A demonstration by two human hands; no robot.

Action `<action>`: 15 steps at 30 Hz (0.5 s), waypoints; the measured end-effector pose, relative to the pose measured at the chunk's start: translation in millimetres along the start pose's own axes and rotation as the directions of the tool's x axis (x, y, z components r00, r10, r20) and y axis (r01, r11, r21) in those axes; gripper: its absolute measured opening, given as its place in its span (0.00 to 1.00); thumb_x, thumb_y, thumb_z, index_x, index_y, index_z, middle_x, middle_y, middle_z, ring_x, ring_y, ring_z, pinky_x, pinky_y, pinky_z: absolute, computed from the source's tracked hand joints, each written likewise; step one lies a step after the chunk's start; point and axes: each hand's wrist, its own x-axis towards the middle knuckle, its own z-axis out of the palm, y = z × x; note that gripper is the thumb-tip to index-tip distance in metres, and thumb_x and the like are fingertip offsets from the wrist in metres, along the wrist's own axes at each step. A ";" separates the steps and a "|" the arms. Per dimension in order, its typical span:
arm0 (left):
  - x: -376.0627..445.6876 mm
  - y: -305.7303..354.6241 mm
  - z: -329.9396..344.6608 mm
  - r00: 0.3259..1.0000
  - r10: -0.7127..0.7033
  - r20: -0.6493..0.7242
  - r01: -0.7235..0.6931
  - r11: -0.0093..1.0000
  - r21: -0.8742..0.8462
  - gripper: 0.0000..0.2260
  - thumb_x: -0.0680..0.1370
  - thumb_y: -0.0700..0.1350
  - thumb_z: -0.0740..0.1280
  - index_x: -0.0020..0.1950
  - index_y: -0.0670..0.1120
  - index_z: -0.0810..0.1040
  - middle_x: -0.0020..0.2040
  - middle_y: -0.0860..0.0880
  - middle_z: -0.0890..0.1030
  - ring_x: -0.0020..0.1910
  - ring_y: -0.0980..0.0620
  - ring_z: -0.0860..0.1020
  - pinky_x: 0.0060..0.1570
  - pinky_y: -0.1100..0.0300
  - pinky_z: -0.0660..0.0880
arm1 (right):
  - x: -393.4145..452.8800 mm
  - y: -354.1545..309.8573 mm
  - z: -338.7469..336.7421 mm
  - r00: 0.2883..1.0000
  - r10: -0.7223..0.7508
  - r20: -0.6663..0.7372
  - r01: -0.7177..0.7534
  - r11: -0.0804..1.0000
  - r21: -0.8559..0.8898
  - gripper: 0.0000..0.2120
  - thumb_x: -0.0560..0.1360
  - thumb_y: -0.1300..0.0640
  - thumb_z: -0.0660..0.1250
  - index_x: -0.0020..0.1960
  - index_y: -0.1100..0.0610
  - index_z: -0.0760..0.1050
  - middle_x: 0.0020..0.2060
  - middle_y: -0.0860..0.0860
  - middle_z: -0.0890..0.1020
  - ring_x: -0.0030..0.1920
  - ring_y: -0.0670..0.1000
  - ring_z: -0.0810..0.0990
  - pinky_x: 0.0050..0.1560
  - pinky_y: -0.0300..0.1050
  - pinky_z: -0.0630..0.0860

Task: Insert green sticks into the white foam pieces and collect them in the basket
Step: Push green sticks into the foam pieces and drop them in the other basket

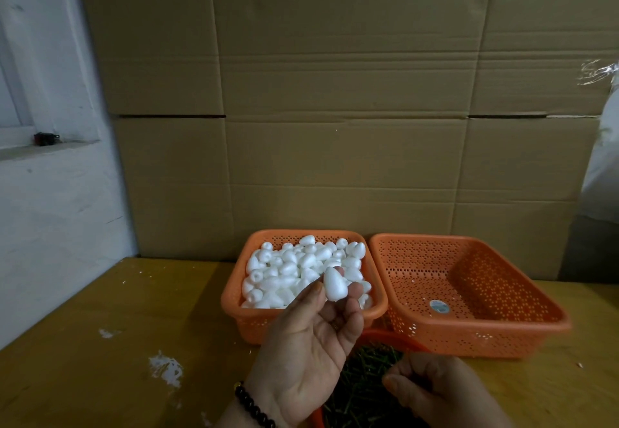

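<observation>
Stacked brown cardboard cartons (335, 92) form the backdrop behind a yellow wooden worktop (117, 327). On it I see two orange perforated plastic baskets side by side: the left basket (234, 297) is heaped with white egg-shaped foam pieces (294, 270); the right basket (469, 293) holds no foam pieces that I can see. My left hand (311, 350), palm up, pinches one white foam piece (335, 283) between thumb and fingertips, above the left basket's near edge; its long axis stands nearly upright, the narrow end pointing up. My right hand (438, 390) curls its grip over a pile of thin green sticks (365, 384) in a red-rimmed container (395, 335); I cannot tell whether it holds one.
</observation>
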 end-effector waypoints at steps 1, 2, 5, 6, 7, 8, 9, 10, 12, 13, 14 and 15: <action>0.0 -0.1 -0.2 1.000 -0.016 -0.009 0.016 1.000 -0.017 0.13 0.73 0.43 0.66 0.52 0.37 0.83 0.51 0.37 0.82 0.39 0.48 0.82 0.34 0.58 0.80 | -0.2 -0.1 -0.1 1.000 0.001 -0.001 -0.001 1.000 -0.001 0.11 0.70 0.51 0.73 0.31 0.42 0.77 0.32 0.42 0.82 0.34 0.40 0.80 0.36 0.31 0.71; 0.1 0.0 -0.6 0.999 -0.035 -0.017 0.034 0.999 -0.042 0.15 0.73 0.42 0.66 0.55 0.36 0.82 0.51 0.37 0.82 0.39 0.48 0.82 0.34 0.57 0.80 | 0.1 -0.3 -0.1 1.000 0.002 0.000 -0.002 1.000 -0.005 0.11 0.71 0.51 0.73 0.31 0.42 0.77 0.32 0.42 0.82 0.34 0.40 0.80 0.36 0.31 0.71; 0.3 0.0 -1.8 0.996 -0.078 -0.032 0.074 0.991 -0.112 0.20 0.72 0.41 0.67 0.62 0.36 0.76 0.52 0.37 0.82 0.40 0.47 0.82 0.34 0.57 0.81 | 0.4 -1.4 0.0 1.000 0.006 0.003 -0.005 1.000 -0.007 0.10 0.71 0.52 0.73 0.32 0.43 0.77 0.31 0.41 0.82 0.33 0.39 0.79 0.35 0.30 0.71; 0.5 0.1 -1.8 0.995 -0.089 -0.034 0.084 0.989 -0.125 0.20 0.72 0.41 0.67 0.62 0.36 0.76 0.52 0.37 0.82 0.40 0.47 0.82 0.34 0.57 0.81 | 0.4 -1.4 0.0 1.000 0.003 0.002 -0.002 1.000 -0.009 0.11 0.71 0.52 0.73 0.31 0.44 0.77 0.31 0.40 0.82 0.33 0.38 0.79 0.35 0.30 0.70; 0.5 0.2 -1.6 0.994 -0.101 -0.031 0.096 0.987 -0.132 0.19 0.72 0.42 0.67 0.61 0.35 0.77 0.52 0.37 0.82 0.40 0.47 0.82 0.34 0.57 0.81 | 0.3 -1.5 0.2 1.000 0.002 0.000 -0.002 1.000 -0.012 0.11 0.71 0.52 0.73 0.31 0.44 0.77 0.31 0.39 0.82 0.34 0.38 0.79 0.35 0.29 0.70; 0.8 0.1 -1.6 0.993 -0.113 -0.027 0.109 0.985 -0.132 0.18 0.71 0.42 0.67 0.59 0.34 0.79 0.52 0.38 0.82 0.40 0.47 0.82 0.35 0.57 0.81 | 0.1 -1.3 0.2 1.000 0.004 -0.004 -0.004 1.000 -0.010 0.11 0.71 0.52 0.73 0.31 0.44 0.77 0.31 0.39 0.82 0.33 0.38 0.79 0.35 0.29 0.70; 1.2 0.2 -1.8 0.992 -0.125 -0.024 0.121 0.984 -0.130 0.17 0.71 0.43 0.67 0.56 0.33 0.81 0.52 0.38 0.82 0.40 0.47 0.82 0.35 0.57 0.81 | -0.2 -1.1 0.0 1.000 0.012 -0.006 -0.012 1.000 -0.001 0.10 0.71 0.52 0.73 0.32 0.44 0.78 0.32 0.40 0.82 0.33 0.38 0.79 0.35 0.29 0.71; 1.4 0.0 -2.2 0.991 -0.134 -0.025 0.129 0.982 -0.134 0.16 0.72 0.43 0.67 0.54 0.34 0.82 0.52 0.38 0.82 0.40 0.47 0.83 0.36 0.57 0.81 | 0.0 -1.1 -0.2 1.000 0.025 -0.002 -0.025 1.000 0.015 0.09 0.71 0.52 0.72 0.33 0.46 0.78 0.32 0.42 0.83 0.33 0.38 0.80 0.35 0.29 0.71; 2.3 0.1 -3.5 0.988 -0.149 -0.035 0.141 0.976 -0.164 0.15 0.73 0.43 0.66 0.53 0.34 0.82 0.53 0.39 0.83 0.41 0.46 0.83 0.37 0.56 0.81 | 0.3 -0.8 -0.9 0.998 0.054 0.010 -0.055 0.997 0.054 0.07 0.72 0.53 0.72 0.35 0.49 0.80 0.32 0.45 0.84 0.32 0.40 0.80 0.35 0.31 0.73; 2.6 0.3 -3.9 0.987 -0.157 -0.040 0.147 0.972 -0.181 0.15 0.74 0.44 0.65 0.54 0.35 0.82 0.53 0.39 0.83 0.41 0.46 0.83 0.37 0.55 0.81 | 0.2 -0.6 -1.1 0.998 0.066 0.015 -0.067 0.995 0.076 0.07 0.72 0.54 0.72 0.35 0.51 0.80 0.32 0.46 0.84 0.31 0.41 0.80 0.34 0.33 0.74; 2.9 0.6 -4.1 0.985 -0.167 -0.044 0.155 0.968 -0.199 0.15 0.75 0.44 0.65 0.55 0.35 0.82 0.53 0.39 0.83 0.41 0.45 0.83 0.37 0.55 0.81 | 0.1 -0.4 -1.4 0.997 0.075 0.015 -0.076 0.992 0.100 0.07 0.72 0.54 0.71 0.35 0.52 0.80 0.31 0.48 0.84 0.30 0.42 0.80 0.34 0.35 0.75; 3.2 0.9 -4.1 0.983 -0.178 -0.049 0.164 0.962 -0.219 0.16 0.75 0.44 0.64 0.56 0.35 0.81 0.53 0.39 0.83 0.41 0.45 0.83 0.37 0.55 0.81 | -0.1 0.1 -1.5 0.997 0.079 0.011 -0.080 0.989 0.122 0.07 0.72 0.55 0.72 0.35 0.53 0.79 0.30 0.49 0.83 0.29 0.44 0.80 0.33 0.36 0.75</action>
